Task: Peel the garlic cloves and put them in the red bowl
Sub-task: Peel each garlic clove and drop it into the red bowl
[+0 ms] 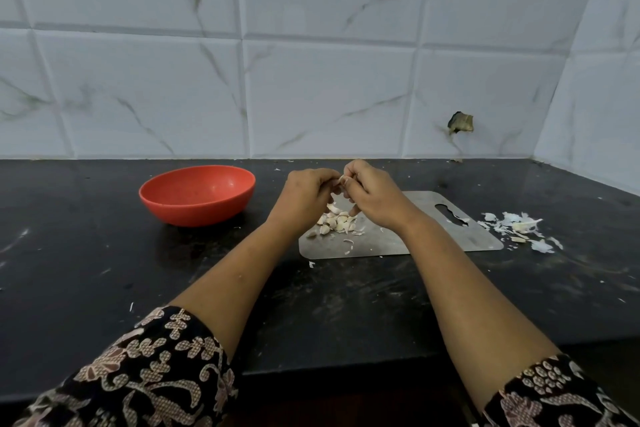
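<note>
Black worktop [104, 270], scuffed, with white flecks of skin scattered over it. The tile wall [311, 80] behind is marble-look and has a broken dark hole [460, 123] up and to the right of the grip. A steel board [415, 239] lies flat under the grip and runs off to its right, with a slot handle [450, 213] near the right end. A heap of loose skins [519, 227] sits on the worktop well right of the grip, just past the board's right edge. The right forearm crosses the middle of the board and hides part of it. Dark floral sleeves [149, 374] show at the bottom edge.

The bowl [197, 213] stands upright on the worktop to the left of the grip, apart from the board. It is red and round with a smooth wall, and its inside shows plain red.

The hands meet above the left part of the board. The left hand [304, 194] has curled fingers and pinches the clove [342, 180] from the left. The right hand [372, 198] pinches it from the right with thumb and fingertips. So the grip is clamped on the clove from both sides and is raised off the board. Only a small pale tip of the clove shows between the fingertips. Whether skin is on it cannot be told.

The pile [336, 220] of cloves lies on the board just below the grip, partly hidden by both hands. The cloves are off-white, some pinkish, with papery skin on several. A few curled bits of skin lie toward the board's front edge.
</note>
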The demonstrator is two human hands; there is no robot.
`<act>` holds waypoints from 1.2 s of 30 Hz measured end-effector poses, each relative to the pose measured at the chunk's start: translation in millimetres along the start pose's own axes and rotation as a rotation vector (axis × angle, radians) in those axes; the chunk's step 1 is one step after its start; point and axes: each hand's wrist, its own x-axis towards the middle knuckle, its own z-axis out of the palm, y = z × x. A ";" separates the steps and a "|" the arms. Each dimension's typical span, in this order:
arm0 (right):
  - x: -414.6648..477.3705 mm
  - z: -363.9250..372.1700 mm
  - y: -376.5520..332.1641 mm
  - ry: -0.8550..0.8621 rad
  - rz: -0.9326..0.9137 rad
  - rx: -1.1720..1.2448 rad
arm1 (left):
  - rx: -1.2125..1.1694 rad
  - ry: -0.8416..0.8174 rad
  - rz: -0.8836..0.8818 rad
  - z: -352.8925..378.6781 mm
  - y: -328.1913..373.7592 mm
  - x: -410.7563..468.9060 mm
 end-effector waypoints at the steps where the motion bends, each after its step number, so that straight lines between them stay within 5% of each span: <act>1: -0.1 0.5 -0.5 0.000 -0.010 -0.020 | -0.046 0.023 -0.033 1.9 1.2 -0.6; 11: -1.3 -11.6 0.3 -0.135 0.071 0.006 | -0.523 0.047 -0.417 1.0 -1.1 2.9; 15: 0.4 -15.6 6.4 0.012 0.051 0.059 | -0.609 0.015 -0.445 2.2 2.7 1.9; 22: 3.6 -2.8 6.0 0.241 0.028 0.157 | -0.612 -0.005 -0.437 5.0 8.5 0.5; 36: 0.8 -2.8 2.3 0.241 0.062 0.247 | -0.193 0.160 -0.219 3.0 11.0 -3.0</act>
